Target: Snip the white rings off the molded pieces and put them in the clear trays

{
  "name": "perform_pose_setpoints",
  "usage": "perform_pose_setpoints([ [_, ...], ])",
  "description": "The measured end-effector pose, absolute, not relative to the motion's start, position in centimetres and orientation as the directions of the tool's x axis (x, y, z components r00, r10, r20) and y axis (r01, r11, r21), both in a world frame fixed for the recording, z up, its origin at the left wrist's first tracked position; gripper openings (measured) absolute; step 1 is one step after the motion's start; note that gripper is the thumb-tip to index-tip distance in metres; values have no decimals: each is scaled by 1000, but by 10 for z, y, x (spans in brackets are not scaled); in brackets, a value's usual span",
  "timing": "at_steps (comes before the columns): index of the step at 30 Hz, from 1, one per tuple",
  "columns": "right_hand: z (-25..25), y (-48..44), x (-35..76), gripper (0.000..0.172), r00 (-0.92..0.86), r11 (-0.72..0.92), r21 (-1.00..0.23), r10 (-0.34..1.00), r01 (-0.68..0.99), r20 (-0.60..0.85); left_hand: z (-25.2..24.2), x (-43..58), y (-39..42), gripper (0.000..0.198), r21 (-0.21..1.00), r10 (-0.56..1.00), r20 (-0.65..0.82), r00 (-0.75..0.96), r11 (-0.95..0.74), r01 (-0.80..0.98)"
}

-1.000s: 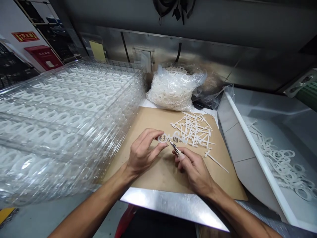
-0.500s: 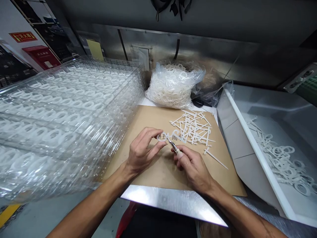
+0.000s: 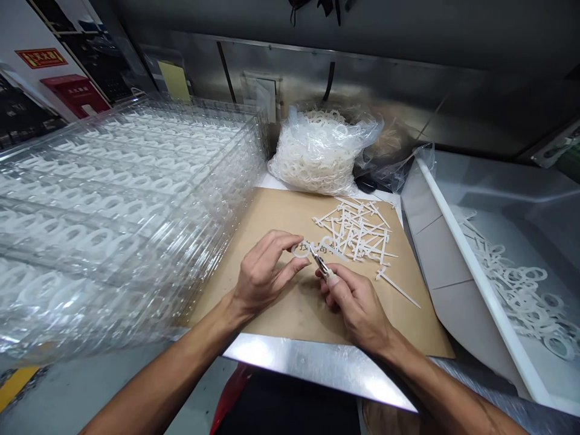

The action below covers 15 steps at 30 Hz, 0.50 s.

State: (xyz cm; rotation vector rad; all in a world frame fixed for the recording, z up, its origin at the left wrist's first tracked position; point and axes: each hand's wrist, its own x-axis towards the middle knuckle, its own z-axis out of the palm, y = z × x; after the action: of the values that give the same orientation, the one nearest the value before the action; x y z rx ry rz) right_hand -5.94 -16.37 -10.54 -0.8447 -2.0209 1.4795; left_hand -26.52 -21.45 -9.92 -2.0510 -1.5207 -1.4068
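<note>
While the left hand pinches a white plastic cut-out, a ring at one end with Chinese characters running along it, the right hand closes around a pair of small nippers with pale handles. The left thumb and fingertips come together on the ring end, so that grip is firm on the piece. The right grip is clamped on the nippers, whose metal tips sit right at the cut-out, beside the ring. Whether those tips are closed on the plastic, I cannot tell.

The cut-out is held over a sheet of brown kraft cardboard, which lies on a steel worktop. Past the hands, on the same sheet, sits a heap of thin white plastic runners, with one loose runner off to the right. Behind the sheet is a clear plastic bag stuffed with white rings. To the left rise stacked clear trays with white rings set in rows, and to the right a white-rimmed bin holds more loose rings.
</note>
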Motion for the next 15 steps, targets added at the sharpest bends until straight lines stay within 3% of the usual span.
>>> perform_pose_setpoints([
  [15,-106,-163,-61,32,-686,261,-939,727,224,38,-99,-264,-216,27,347,635,772,16,-442,827],
])
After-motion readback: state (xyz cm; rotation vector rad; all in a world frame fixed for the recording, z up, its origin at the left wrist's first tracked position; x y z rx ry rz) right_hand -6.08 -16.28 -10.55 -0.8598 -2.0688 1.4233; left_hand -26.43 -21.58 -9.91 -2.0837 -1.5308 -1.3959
